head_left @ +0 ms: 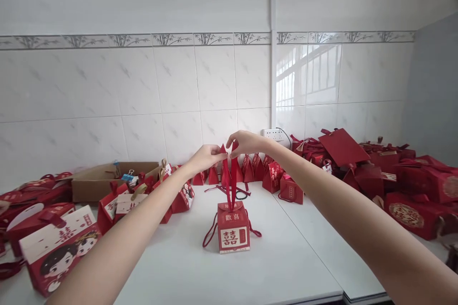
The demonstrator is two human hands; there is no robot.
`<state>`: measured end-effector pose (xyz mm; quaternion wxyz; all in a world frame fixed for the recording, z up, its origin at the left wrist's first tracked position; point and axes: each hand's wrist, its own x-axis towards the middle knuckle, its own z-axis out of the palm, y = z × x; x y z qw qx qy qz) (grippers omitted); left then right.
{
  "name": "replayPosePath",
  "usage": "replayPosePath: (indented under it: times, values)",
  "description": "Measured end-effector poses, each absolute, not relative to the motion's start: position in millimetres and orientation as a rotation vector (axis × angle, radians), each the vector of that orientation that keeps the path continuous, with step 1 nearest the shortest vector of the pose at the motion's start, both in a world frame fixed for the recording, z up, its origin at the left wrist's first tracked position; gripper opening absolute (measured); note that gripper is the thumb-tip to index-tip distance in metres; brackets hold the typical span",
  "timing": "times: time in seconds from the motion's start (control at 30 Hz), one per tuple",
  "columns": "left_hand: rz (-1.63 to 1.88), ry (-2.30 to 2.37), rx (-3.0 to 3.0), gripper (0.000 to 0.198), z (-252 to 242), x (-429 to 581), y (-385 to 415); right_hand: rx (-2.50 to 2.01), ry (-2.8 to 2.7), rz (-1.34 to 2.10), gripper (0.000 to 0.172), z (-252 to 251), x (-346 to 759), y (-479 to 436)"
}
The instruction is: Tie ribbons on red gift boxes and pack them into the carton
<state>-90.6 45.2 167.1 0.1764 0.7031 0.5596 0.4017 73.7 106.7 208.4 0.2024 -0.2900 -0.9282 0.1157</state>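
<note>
You held a red ribbon (234, 171) upright above a small box (234, 221) at the lower center of the frame. Your left hand (206, 158) had its thumb and fingers closed on one strand near the pointed tip, while your right hand (246, 143), arched just beside it, pinched the other; both strands ran close together down to the top of the box. The box sat upright on a white table (179, 267), its front bearing a pale label, with a red cord (256, 233) at its right side and a looped one at its left. Behind it, a row of red boxes (257, 167) stood mid-frame near the tiled wall (214, 76). A pile of red packages (343, 152) crowded the right. At left sat a carton (93, 190), and at lower left a larger box (60, 252) printed with cartoon figures.
</note>
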Motion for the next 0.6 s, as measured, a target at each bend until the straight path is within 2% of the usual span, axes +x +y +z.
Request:
replayPosePath:
  times: [0.13, 0.27, 0.33, 0.4, 0.5, 0.6]
  values:
    - [1.046, 1.852, 2.046, 0.025, 166, -119, 27, -0.926, -2.590, 0.282, 0.032, 202, 108, 103]
    - [0.418, 2.691, 1.982, 0.016, 152, -159, 2, -1.346, -2.823, 0.489, 0.023, 190, 163, 108]
    - [0.223, 2.949, 1.916, 0.030, 136, -166, -5, -1.488, -2.935, 0.675, 0.023, 177, 178, 115]
    - [0.299, 2.742, 2.002, 0.036, 114, -162, -2, -1.413, -2.898, 0.820, 0.027, 155, 176, 122]
    - [0.419, 2.119, 2.022, 0.034, 76, -143, 19, -1.248, -2.678, 0.924, 0.039, 108, 148, 125]
    - [0.524, 1.855, 1.927, 0.044, 44, -125, 37, -1.222, -2.607, 0.942, 0.046, 60, 124, 121]
